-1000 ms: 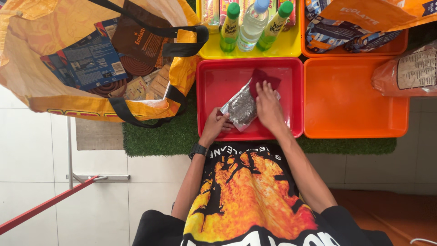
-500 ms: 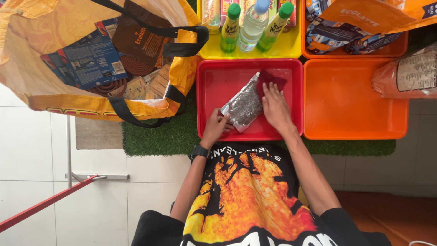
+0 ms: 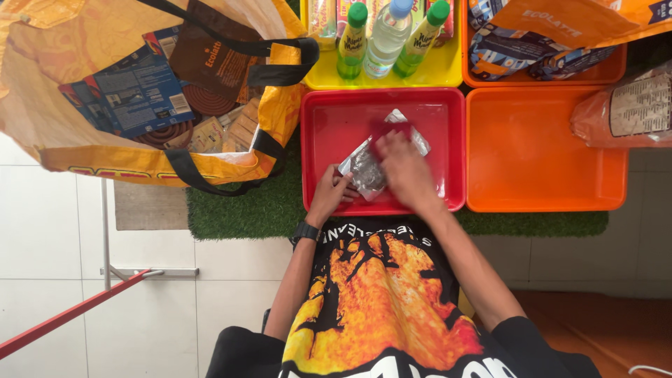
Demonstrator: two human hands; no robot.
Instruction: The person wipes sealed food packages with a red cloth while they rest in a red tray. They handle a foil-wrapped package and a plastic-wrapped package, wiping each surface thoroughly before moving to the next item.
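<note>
Clear seed packet (image 3: 364,168) lies between both hands, touching.

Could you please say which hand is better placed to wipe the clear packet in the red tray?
Probably the right hand: it lies on the packet with the dark red cloth under it, while the left hand pins the packet's near end.

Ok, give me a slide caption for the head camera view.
Left hand pins a clear packet in a red tray while the right hand presses a red cloth on it.

right hand (image 3: 404,168) slid left over packet (image 3: 364,168)
</note>
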